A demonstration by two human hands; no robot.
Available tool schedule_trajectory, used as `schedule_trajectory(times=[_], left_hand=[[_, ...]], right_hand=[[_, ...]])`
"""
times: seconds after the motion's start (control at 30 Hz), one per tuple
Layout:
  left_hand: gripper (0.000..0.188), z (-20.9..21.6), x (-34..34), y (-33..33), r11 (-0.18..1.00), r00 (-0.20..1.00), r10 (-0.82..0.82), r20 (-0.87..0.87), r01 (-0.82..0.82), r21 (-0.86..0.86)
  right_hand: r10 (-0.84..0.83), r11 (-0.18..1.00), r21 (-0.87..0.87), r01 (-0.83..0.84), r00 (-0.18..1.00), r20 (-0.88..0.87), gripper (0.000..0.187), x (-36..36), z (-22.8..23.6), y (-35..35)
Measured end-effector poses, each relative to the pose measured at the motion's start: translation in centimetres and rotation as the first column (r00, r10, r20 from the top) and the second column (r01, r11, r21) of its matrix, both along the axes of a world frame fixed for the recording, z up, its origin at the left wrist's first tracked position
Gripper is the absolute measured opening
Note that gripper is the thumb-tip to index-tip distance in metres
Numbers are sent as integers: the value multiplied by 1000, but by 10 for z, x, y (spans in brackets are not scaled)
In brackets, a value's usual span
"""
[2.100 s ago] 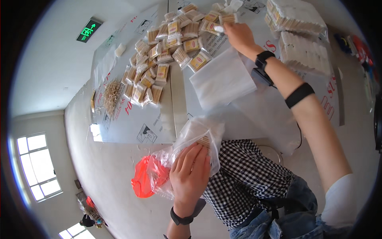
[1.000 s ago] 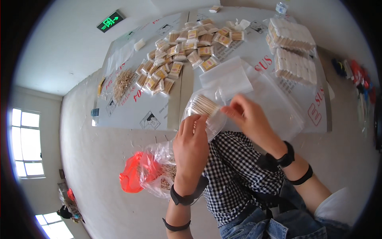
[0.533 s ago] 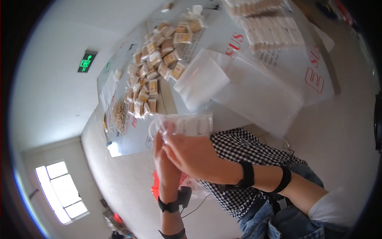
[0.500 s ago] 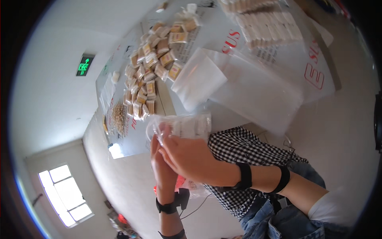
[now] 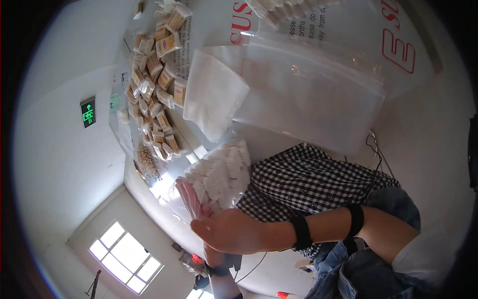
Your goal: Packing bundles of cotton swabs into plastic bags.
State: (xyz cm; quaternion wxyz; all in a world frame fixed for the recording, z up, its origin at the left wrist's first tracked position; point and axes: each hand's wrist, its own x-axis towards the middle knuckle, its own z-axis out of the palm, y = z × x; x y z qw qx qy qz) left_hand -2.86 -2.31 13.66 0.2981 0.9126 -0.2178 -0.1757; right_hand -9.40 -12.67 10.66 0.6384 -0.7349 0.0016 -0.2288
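A clear plastic bag (image 5: pixel 219 174) packed with rows of white-tipped cotton swabs is held up in front of me, its gathered end toward my hands. My right hand (image 5: pixel 231 231) is closed on the bag's gathered plastic, thumb and fingers pressed together. Behind and partly inside the film is my left hand (image 5: pixel 188 197), its fingers seen through the plastic against the bag; its palm is mostly hidden behind my right hand. Beyond the bag, flat clear plastic bags (image 5: pixel 308 94) and a folded whitish bag (image 5: pixel 214 89) lie on the table.
Small packs of wooden cotton swabs (image 5: pixel 154 65) are heaped at the table's left, with a bundle of loose sticks (image 5: pixel 146 162) nearby. More swab bundles (image 5: pixel 279 10) lie at the far edge. Grey printed sheeting (image 5: pixel 348 30) covers the table. Checked black-and-white cloth (image 5: pixel 313 174) drapes beside my right forearm.
The bag and both hands have come down and closer, and the bag has tilted, showing more swabs. My view has turned, shifting the table leftward and up. My right hand keeps its hold.
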Motion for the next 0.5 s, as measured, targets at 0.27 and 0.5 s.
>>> schedule_trajectory(times=[0.27,0.5], left_hand=[[49,22,-9,-8,938,928,261,-267,-309,-158],[56,60,13,17,997,995,-64,-71,61,-51]], right_hand=[[106,981,151,-123,988,115,20,0,2,-4],[281,911,328,-252,959,-44,37,6,2,-17]])
